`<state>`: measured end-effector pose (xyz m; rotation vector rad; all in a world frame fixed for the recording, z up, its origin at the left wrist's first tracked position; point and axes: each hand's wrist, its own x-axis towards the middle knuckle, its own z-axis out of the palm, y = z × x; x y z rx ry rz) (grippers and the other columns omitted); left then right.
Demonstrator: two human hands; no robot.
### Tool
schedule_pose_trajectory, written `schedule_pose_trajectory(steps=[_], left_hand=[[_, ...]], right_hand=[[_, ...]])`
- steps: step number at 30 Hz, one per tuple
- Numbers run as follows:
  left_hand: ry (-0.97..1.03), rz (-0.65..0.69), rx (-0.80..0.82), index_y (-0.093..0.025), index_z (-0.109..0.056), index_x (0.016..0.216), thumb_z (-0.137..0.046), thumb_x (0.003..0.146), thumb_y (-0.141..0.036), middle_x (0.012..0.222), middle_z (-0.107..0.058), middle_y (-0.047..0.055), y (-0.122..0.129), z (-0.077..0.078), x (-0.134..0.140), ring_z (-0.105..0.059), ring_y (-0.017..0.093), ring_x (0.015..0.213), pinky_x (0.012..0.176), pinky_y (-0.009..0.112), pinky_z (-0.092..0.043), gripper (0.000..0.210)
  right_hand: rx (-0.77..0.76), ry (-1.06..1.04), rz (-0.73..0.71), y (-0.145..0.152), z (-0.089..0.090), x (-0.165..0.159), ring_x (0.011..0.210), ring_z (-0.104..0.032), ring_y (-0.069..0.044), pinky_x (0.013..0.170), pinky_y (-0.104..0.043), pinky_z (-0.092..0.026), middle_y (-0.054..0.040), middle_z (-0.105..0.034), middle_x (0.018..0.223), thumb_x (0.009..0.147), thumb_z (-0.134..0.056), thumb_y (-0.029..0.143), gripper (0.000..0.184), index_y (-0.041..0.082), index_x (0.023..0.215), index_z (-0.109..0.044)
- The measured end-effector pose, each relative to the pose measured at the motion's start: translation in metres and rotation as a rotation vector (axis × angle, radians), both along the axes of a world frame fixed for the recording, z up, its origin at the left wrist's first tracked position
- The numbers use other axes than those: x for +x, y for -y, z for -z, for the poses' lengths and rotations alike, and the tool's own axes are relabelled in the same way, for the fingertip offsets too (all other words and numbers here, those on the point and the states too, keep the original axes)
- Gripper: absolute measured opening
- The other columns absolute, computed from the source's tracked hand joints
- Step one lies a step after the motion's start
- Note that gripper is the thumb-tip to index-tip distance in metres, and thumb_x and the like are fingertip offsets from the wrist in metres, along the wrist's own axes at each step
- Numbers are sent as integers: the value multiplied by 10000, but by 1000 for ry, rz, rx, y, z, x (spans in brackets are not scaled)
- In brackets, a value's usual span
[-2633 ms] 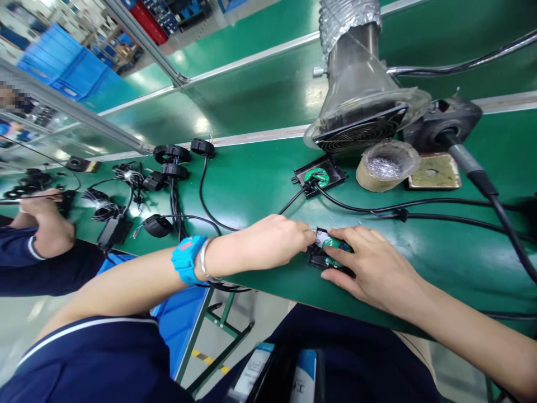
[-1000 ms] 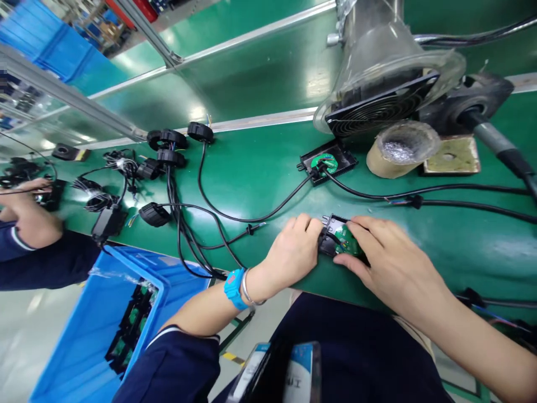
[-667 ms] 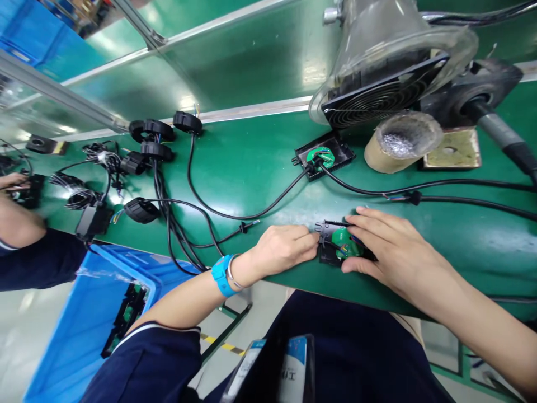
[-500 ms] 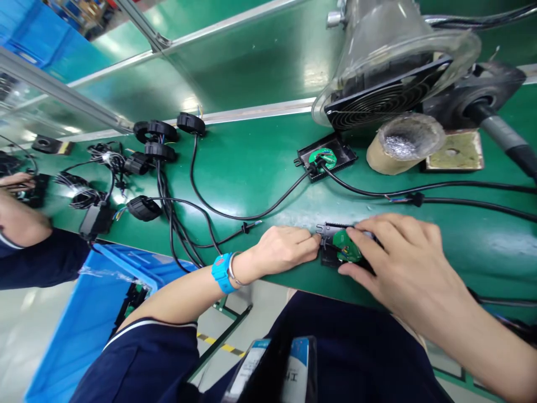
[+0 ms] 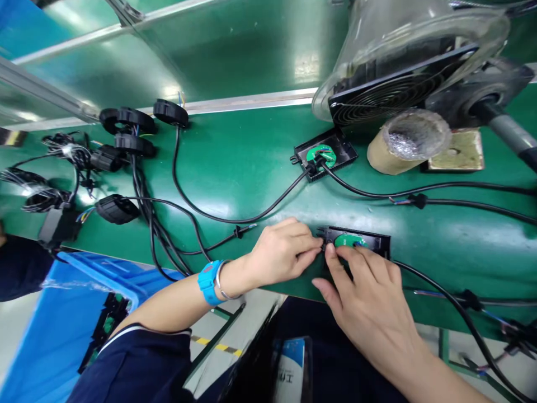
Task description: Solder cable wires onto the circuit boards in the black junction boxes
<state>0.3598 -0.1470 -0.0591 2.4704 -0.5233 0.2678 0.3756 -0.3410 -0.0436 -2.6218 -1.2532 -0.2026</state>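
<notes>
A shallow black housing (image 5: 381,242) lies near the bench's front edge, with a round green circuit board (image 5: 347,239) inside it. My left hand (image 5: 287,246) pinches the housing's left end, beside its slotted tab. My right hand (image 5: 367,285) reaches over the housing from the front; its index fingertip touches the left end near my left fingers, and its thumb stands apart. The right fingers cover part of the board. Farther back, a second black housing (image 5: 344,152) holds another green board (image 5: 322,155) with black cables running out both ways.
A fan (image 5: 386,92) under a clear hood, a cardboard cup (image 5: 392,151), a sponge (image 5: 459,154) and a soldering iron handle (image 5: 503,126) stand at right. Black round connectors (image 5: 170,113) with cables lie left. A blue bin (image 5: 54,324) sits below the bench edge. Cables (image 5: 453,313) hang off right.
The green board, tilted under my right fingers before, now lies inside the housing. My right hand has moved left toward the housing's left end. The view has shifted right.
</notes>
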Motion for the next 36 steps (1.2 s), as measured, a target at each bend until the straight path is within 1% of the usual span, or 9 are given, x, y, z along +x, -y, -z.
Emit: schedule_pose_trajectory(steps=[6,12,16,20,24,27,29,31,36], left_hand=[[203,168,380,-67,-633,985,-488,912,-118,781,-616,40,0,-1,-7,-506,144,682,557,283,-416,170],[160,19,385,-146,-626,1031,-457,948,-171,752,-593,13,1,1,-9,-475,150,691,615,296,-407,191],[126,17,407,-145,-629,1028,-432,948,-180,766,-587,21,3,1,-13,-475,161,704,620,310,-395,215],[-28,82,396,-164,-655,888,-450,915,-181,750,-589,24,0,-16,-4,-502,160,708,657,308,-412,208],[-81,-198,235,-155,-635,910,-571,805,-245,888,-633,42,-11,-40,40,-548,184,857,825,318,-444,152],[-44,-461,318,-70,-532,1185,-697,654,-371,1225,-544,166,-16,-41,87,-486,320,1112,938,436,-417,632],[-112,-445,380,-38,-432,1310,-722,619,-445,1303,-490,209,-19,-34,110,-465,368,1162,955,480,-408,852],[-177,-386,396,-42,-406,1338,-681,682,-452,1269,-528,198,-22,-30,118,-506,349,1131,944,467,-422,820],[-237,-218,336,-101,-436,1328,-703,692,-406,1273,-557,140,-33,-39,73,-529,300,1146,976,416,-423,754]], right_hand=[[-18,15,-29,-4,0,4,1002,-510,-257,842,-386,-359,-149,-643,1027,953,-464,366,407,34,1081,-662],[49,-104,-78,10,-2,23,1044,-501,-245,866,-404,-326,-84,-641,1044,959,-457,402,362,155,1153,-637],[-15,-1,-73,4,2,18,1021,-470,-307,805,-423,-333,-157,-603,1040,941,-436,485,529,54,1201,-601],[-80,43,-123,1,-4,15,1011,-474,-319,796,-441,-350,-175,-596,1020,924,-437,533,588,21,1149,-619],[-18,-79,-170,0,-27,43,940,-520,-256,776,-395,-387,-114,-615,1020,948,-424,458,420,143,1126,-636],[106,-67,-57,-19,-35,82,978,-546,-252,838,-380,-414,-142,-608,1053,940,-425,294,314,105,1111,-609],[118,-128,36,-40,-32,107,976,-561,-266,826,-371,-432,-170,-602,1042,878,-481,210,255,72,1062,-592],[119,-185,77,-57,-26,123,886,-587,-244,754,-340,-450,-153,-617,970,825,-526,165,239,66,1038,-570],[146,-216,-24,-47,-22,127,811,-588,-173,761,-290,-439,-53,-628,893,906,-479,286,173,165,953,-594]])
